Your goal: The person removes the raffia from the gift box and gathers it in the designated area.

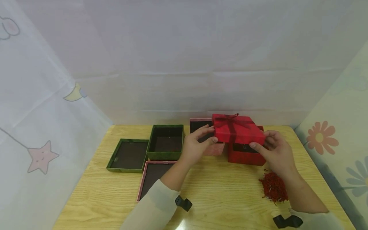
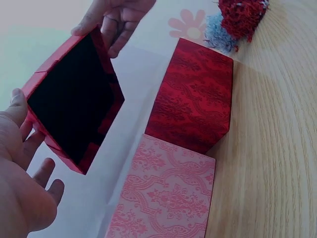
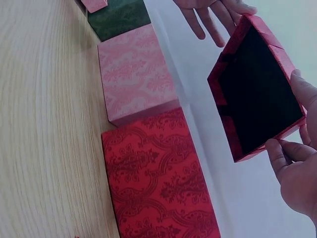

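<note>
Both hands hold up a red box lid (image 1: 240,131) topped with a dark red ribbon bow. The left hand (image 1: 195,142) pinches its left edge between thumb and fingers. At the right edge, the right hand (image 1: 276,153) grips it the same way. Under the raised lid stands the red box base (image 1: 244,158), its dark inside partly showing. Both wrist views show the lid's black inner side (image 2: 74,99) and a gap between lid and box. A pink box base (image 1: 214,149) stands against the red one, partly hidden behind the left hand.
A green box base (image 1: 165,156) and its upturned green lid (image 1: 129,155) lie at the left. An upturned pink lid (image 1: 153,177) is partly covered by the left forearm. Red shredded filler (image 1: 274,188) sits by the right forearm, with pale blue shreds (image 2: 219,33) beside it.
</note>
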### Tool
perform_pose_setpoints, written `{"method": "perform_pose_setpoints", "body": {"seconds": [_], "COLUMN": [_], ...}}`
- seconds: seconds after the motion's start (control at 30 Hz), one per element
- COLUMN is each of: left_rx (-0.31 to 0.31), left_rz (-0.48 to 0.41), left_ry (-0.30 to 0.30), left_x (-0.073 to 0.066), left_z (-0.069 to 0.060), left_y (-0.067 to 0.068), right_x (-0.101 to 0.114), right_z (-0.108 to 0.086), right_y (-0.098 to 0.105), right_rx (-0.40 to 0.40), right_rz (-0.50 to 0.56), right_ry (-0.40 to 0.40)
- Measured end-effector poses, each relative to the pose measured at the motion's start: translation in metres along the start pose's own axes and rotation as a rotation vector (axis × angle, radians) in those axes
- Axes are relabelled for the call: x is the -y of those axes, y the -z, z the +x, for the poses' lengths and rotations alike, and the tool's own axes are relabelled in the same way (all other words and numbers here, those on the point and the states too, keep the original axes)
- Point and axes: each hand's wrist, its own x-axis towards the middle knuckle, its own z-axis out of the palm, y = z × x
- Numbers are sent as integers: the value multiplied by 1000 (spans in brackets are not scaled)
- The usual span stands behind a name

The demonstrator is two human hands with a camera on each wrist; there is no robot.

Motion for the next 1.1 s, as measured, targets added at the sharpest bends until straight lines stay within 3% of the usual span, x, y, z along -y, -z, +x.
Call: {"method": "perform_pose_setpoints", "body": {"seconds": [0.27,0.57,0.73,0.97,1.1], "left_rx": [-30,9,27,53,54], "left_rz": [48,41,17,-76,-111], "left_ry": [-18,0,-6,-40,-78], "left_x": [-3,-4,-6,-6,-4], "left_z": [-6,-11,-14,-17,-18], "left_y": [8,14,14,16,19], "right_x": [5,3,0,-6,-7], "right_z": [-3,-2,0,0,-2], "right_y": [-9,-15,-17,-22,-24], "right_rx": [-16,-67,-41,50,65], "right_rz": [36,93,149,397,345], "right_ry": [67,210,264,335,324]}}
